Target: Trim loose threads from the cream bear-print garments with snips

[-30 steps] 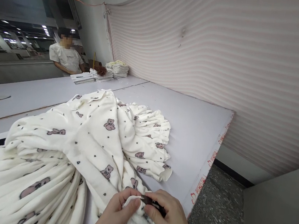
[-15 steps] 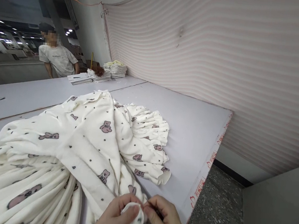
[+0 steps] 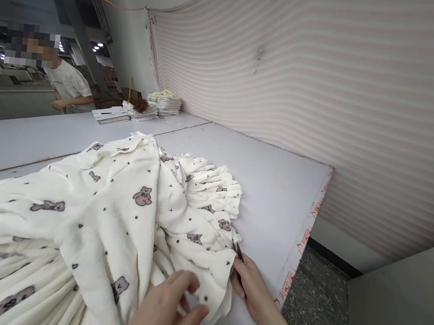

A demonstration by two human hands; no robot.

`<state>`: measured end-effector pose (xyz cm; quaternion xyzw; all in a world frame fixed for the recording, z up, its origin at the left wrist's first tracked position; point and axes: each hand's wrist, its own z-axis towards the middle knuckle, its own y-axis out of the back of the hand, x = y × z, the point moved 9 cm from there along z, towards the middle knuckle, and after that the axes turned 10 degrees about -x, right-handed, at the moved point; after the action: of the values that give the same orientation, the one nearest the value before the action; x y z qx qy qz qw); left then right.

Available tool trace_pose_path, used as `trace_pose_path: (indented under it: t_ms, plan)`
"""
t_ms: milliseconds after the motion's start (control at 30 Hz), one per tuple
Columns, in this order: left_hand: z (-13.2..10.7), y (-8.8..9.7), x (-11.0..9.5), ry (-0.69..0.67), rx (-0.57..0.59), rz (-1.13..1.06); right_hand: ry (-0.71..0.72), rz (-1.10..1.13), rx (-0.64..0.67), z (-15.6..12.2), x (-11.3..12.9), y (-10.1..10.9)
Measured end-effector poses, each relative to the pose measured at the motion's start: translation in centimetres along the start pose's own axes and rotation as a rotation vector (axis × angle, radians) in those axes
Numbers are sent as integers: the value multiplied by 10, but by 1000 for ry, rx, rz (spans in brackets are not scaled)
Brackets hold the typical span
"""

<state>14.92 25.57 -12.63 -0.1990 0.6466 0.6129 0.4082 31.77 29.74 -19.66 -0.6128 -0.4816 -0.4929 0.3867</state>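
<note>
A white garment (image 3: 109, 223) printed with small brown bears and dots lies heaped on a pale table (image 3: 276, 189). My left hand (image 3: 166, 312) sits at the bottom edge with its fingers pinching a fold of the garment's hem. My right hand (image 3: 248, 287) rests on the table just right of the cloth, closed round a small dark pair of thread snips (image 3: 237, 251) whose tip pokes out beside the fabric's edge. The frilled part of the garment (image 3: 214, 188) lies bunched toward the wall.
The table's right edge (image 3: 303, 244) carries red printing, with speckled floor (image 3: 314, 307) beyond. A striped pink wall covering (image 3: 325, 91) hangs behind. Stacks of folded pieces (image 3: 141, 108) sit at the far corner. Another person in a white shirt (image 3: 67, 87) stands at the far left.
My hands have come apart: the right one moved up and right with the snips, the left one shifted along the hem. The garment has been pulled over toward me. The far person walked left.
</note>
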Motion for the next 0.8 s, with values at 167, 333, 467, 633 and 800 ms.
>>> trace_pose_path:
  t_ms: [167,333,467,633,800]
  plan:
    - [18,-21,-11,-207,-334,176,-135,132,6,-16,-13,-7]
    - [-2,-16,-4,-323,-352,44,-69,101,-146,-13,-3,21]
    - [-9,-3,-6,-374,-396,61,274,-161,-210,-36,35,37]
    - [-7,-1,-11,-437,-414,62,543,-515,116,-76,61,2]
    - [-9,1,-23,-593,-427,120,518,-630,250,-77,62,-17]
